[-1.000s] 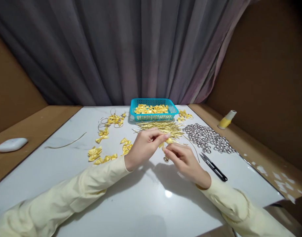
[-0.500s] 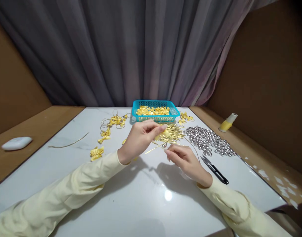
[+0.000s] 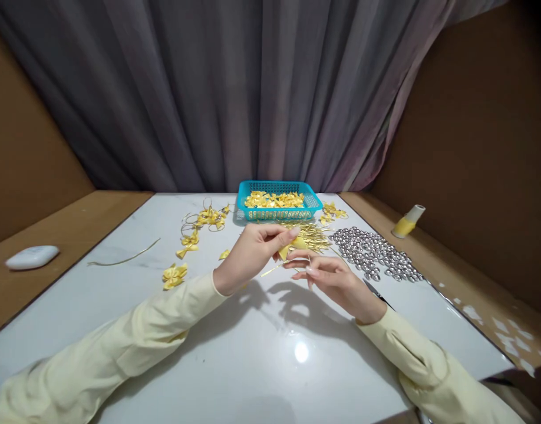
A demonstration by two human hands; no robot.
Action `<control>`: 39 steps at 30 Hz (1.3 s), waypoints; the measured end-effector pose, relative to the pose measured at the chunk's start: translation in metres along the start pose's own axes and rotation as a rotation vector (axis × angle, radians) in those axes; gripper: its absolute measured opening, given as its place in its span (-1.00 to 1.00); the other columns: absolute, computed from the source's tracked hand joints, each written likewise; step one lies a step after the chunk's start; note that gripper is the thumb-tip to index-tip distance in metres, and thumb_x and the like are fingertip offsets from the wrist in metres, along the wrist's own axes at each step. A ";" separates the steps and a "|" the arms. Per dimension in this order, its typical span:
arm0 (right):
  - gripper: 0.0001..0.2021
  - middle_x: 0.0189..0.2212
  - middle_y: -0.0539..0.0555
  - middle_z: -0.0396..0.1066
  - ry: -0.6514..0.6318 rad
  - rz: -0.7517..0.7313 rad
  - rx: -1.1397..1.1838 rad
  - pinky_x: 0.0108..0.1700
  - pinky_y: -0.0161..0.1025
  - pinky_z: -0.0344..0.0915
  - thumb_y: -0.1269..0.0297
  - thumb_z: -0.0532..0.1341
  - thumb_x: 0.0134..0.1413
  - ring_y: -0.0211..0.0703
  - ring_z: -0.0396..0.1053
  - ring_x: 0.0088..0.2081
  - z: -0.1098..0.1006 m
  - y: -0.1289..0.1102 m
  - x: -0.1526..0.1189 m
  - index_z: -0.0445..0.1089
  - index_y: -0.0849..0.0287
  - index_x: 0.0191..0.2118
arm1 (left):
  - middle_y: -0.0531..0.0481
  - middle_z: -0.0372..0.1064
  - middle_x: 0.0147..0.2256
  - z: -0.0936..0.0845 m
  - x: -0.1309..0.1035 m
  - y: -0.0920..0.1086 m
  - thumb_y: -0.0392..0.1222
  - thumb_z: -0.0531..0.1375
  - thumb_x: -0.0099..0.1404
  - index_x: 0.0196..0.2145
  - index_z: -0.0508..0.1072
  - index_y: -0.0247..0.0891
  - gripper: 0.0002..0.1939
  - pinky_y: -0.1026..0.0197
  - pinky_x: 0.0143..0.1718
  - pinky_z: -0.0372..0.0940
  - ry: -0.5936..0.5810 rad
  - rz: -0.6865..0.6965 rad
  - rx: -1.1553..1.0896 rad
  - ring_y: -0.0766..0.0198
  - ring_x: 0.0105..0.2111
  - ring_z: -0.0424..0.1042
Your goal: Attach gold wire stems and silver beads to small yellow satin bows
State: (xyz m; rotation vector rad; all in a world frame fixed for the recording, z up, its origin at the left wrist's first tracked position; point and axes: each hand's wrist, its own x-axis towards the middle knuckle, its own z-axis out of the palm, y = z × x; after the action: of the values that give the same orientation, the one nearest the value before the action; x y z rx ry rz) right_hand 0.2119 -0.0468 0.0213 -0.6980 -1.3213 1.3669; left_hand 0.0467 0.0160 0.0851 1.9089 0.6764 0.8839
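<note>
My left hand [image 3: 261, 253] pinches a yellow ribbon bow [image 3: 286, 250] between thumb and fingertips, above the middle of the table. A gold strip [image 3: 273, 270], like a twist tie, sticks out below it. My right hand [image 3: 327, 277] is just to the right, its index finger reaching to the bow and the other fingers loosely bent. By its thumb tip shows a thin strand of cord [image 3: 310, 260], apparently held there; the fingers hide part of it. Behind my hands lies a pile of gold twist ties [image 3: 313, 235].
A blue basket [image 3: 279, 215] of yellow bows stands at the back. Silver bells or beads [image 3: 376, 253] are heaped at right, with black snips [image 3: 376, 293] partly behind my right hand. Finished-looking bow loops [image 3: 211, 218], a yellow flower-like bow [image 3: 174, 275] and a loose cord [image 3: 124, 257] lie left.
My right hand has opened its fingers somewhat and moved its index finger up to the bow. The silver bead seen between the hands is now hidden. My left hand keeps its pinch.
</note>
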 end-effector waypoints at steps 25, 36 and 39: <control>-0.81 -0.45 0.02 0.29 -0.087 0.064 0.372 -0.57 -0.40 0.22 0.25 0.11 0.12 -0.35 0.24 -0.53 0.004 0.008 0.002 0.33 0.19 -0.46 | 0.12 0.11 -0.64 0.005 -0.003 -0.011 -0.05 0.11 0.22 -0.63 0.32 -0.29 -0.65 0.32 -0.57 0.03 -0.027 -0.008 0.057 0.41 -0.61 0.08; -0.79 -0.47 0.02 0.28 -0.105 0.054 0.388 -0.58 -0.40 0.19 0.29 0.09 0.13 -0.36 0.24 -0.57 0.001 0.008 0.000 0.29 0.21 -0.50 | 0.13 0.07 -0.63 0.006 -0.002 -0.012 -0.10 0.14 0.20 -0.61 0.34 -0.30 -0.70 0.32 -0.56 0.02 0.037 0.046 0.065 0.42 -0.59 0.06; -0.80 -0.45 0.02 0.29 -0.115 0.057 0.391 -0.59 -0.40 0.19 0.28 0.08 0.14 -0.35 0.24 -0.55 0.001 0.008 0.000 0.30 0.19 -0.48 | 0.14 0.04 -0.65 0.005 -0.003 -0.010 -0.10 0.15 0.18 -0.64 0.31 -0.30 -0.69 0.32 -0.57 0.01 0.052 0.051 0.059 0.42 -0.60 0.03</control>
State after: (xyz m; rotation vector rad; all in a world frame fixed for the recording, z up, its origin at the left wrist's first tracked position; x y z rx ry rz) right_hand 0.2090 -0.0459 0.0141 -0.3968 -1.0819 1.6717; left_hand 0.0483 0.0160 0.0739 1.9686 0.6944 0.9583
